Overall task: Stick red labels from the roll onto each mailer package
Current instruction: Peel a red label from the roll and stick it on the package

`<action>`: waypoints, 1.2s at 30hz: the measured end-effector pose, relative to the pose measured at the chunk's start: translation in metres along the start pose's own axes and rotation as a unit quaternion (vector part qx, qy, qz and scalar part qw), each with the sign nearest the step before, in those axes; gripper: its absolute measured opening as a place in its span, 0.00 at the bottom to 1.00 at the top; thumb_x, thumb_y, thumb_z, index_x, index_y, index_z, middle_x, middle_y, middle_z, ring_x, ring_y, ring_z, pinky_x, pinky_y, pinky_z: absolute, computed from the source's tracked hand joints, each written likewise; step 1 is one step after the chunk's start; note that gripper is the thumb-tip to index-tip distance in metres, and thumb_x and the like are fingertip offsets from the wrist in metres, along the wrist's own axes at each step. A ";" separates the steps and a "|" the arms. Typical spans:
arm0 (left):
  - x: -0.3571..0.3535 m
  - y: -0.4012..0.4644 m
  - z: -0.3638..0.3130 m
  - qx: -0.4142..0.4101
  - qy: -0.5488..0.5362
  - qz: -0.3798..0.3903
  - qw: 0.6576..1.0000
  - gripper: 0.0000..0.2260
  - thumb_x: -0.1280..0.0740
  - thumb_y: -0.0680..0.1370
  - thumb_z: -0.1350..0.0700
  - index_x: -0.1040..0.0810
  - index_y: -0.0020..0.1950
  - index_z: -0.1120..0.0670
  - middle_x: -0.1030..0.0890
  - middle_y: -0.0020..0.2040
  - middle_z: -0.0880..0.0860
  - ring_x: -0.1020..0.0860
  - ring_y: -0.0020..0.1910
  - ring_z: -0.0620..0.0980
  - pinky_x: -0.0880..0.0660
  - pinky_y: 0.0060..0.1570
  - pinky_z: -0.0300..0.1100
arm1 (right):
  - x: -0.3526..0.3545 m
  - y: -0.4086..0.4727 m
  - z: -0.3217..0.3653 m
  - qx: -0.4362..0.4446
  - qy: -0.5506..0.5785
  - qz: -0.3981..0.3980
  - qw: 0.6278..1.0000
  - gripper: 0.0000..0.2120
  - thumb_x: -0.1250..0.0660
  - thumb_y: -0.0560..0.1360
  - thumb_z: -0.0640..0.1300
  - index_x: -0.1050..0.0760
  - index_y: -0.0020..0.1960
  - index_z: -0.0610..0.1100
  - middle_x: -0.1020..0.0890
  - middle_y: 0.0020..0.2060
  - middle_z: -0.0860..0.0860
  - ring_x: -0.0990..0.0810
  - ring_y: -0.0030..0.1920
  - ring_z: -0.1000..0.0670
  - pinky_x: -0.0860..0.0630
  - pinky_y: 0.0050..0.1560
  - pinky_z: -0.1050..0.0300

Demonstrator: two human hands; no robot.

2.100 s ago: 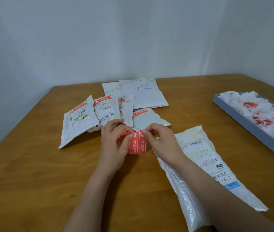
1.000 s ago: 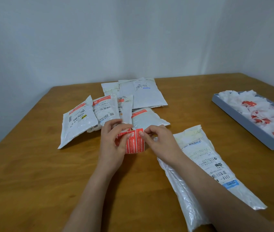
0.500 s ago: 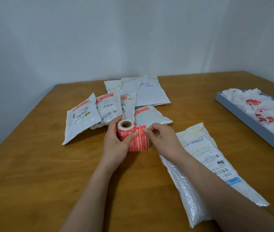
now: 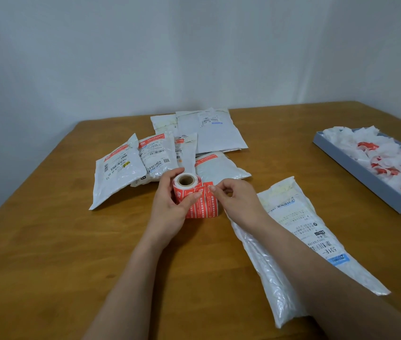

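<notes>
My left hand (image 4: 170, 204) grips the roll of red labels (image 4: 185, 187), held upright over the table with its cardboard core facing up. A strip of red labels (image 4: 204, 207) hangs off the roll. My right hand (image 4: 236, 200) pinches the top corner of that strip between thumb and forefinger. A long white mailer (image 4: 300, 231) with no red label showing lies under my right forearm. Behind the roll lies a cluster of white mailers (image 4: 160, 155), several with a red label along the top edge, and two larger mailers (image 4: 209, 131) farther back.
A grey tray (image 4: 356, 173) at the right edge of the wooden table (image 4: 47, 241) holds crumpled white backing papers with red scraps. White walls close off the back and the right side.
The roll has been turned upright in my left hand, so its core now faces up. My right hand stays at the strip's corner. The camera moved slightly.
</notes>
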State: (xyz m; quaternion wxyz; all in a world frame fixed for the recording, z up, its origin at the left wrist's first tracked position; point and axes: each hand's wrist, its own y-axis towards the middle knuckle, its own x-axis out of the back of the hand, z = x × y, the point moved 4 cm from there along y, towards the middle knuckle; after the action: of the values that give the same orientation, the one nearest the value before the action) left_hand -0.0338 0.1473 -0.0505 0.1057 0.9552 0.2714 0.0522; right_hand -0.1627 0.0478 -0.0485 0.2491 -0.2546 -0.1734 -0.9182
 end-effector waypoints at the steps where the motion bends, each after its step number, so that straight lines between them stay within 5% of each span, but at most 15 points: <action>1: 0.000 0.000 0.000 0.001 -0.001 0.003 1.000 0.22 0.28 0.73 0.61 0.30 0.63 0.45 0.23 0.59 0.51 0.22 0.57 0.46 0.21 0.48 0.38 | 0.000 0.000 0.000 0.000 0.003 0.000 1.000 0.13 0.36 0.79 0.51 0.22 0.45 0.42 0.18 0.42 0.50 0.20 0.42 0.55 0.24 0.44 0.65; 8: 0.004 -0.002 -0.001 0.012 0.008 0.005 1.000 0.21 0.27 0.73 0.59 0.29 0.63 0.48 0.22 0.58 0.49 0.21 0.55 0.43 0.22 0.44 0.35 | 0.002 -0.003 0.002 0.009 0.007 0.003 1.000 0.15 0.38 0.79 0.53 0.20 0.49 0.42 0.18 0.42 0.54 0.20 0.42 0.58 0.27 0.42 0.73; 13: 0.005 -0.001 0.003 0.025 0.012 0.026 0.999 0.24 0.25 0.71 0.60 0.28 0.65 0.52 0.20 0.57 0.50 0.20 0.54 0.42 0.22 0.46 0.35 | 0.000 -0.005 0.002 0.001 -0.022 0.029 0.999 0.11 0.34 0.77 0.52 0.19 0.50 0.45 0.17 0.44 0.52 0.19 0.45 0.55 0.20 0.50 0.56; 16: 0.005 0.000 0.006 0.041 0.021 0.035 0.998 0.24 0.24 0.69 0.61 0.27 0.61 0.45 0.19 0.55 0.48 0.19 0.52 0.41 0.21 0.46 0.36 | -0.003 -0.005 0.001 -0.007 -0.039 0.056 0.998 0.10 0.33 0.77 0.52 0.20 0.45 0.46 0.18 0.42 0.54 0.19 0.44 0.55 0.22 0.53 0.53; 22: 0.005 -0.001 0.006 0.047 0.023 0.035 0.998 0.24 0.24 0.69 0.61 0.27 0.58 0.42 0.19 0.54 0.46 0.20 0.52 0.40 0.22 0.47 0.36 | -0.002 -0.005 0.000 -0.032 0.006 0.077 0.996 0.10 0.33 0.77 0.51 0.21 0.42 0.45 0.19 0.38 0.54 0.22 0.38 0.57 0.28 0.40 0.62; 30: 0.007 -0.001 0.008 0.062 0.004 0.044 0.997 0.27 0.25 0.71 0.61 0.28 0.67 0.49 0.20 0.58 0.48 0.21 0.57 0.44 0.22 0.53 0.40 | -0.001 -0.005 -0.001 -0.080 0.089 0.083 0.989 0.08 0.33 0.78 0.47 0.18 0.44 0.45 0.16 0.45 0.51 0.19 0.45 0.55 0.28 0.41 0.65; 36: 0.005 -0.002 0.007 0.057 0.004 0.046 0.997 0.24 0.25 0.70 0.62 0.27 0.61 0.44 0.20 0.58 0.47 0.21 0.57 0.44 0.22 0.51 0.38 | -0.001 -0.003 -0.004 -0.108 0.109 0.081 0.985 0.08 0.32 0.77 0.45 0.17 0.49 0.43 0.16 0.49 0.49 0.19 0.50 0.52 0.23 0.49 0.61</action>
State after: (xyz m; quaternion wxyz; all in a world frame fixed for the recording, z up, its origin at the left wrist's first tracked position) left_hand -0.0293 0.1503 -0.0579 0.0472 0.9710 0.2301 0.0450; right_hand -0.1648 0.0493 -0.0530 0.3110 -0.1920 -0.0237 -0.9305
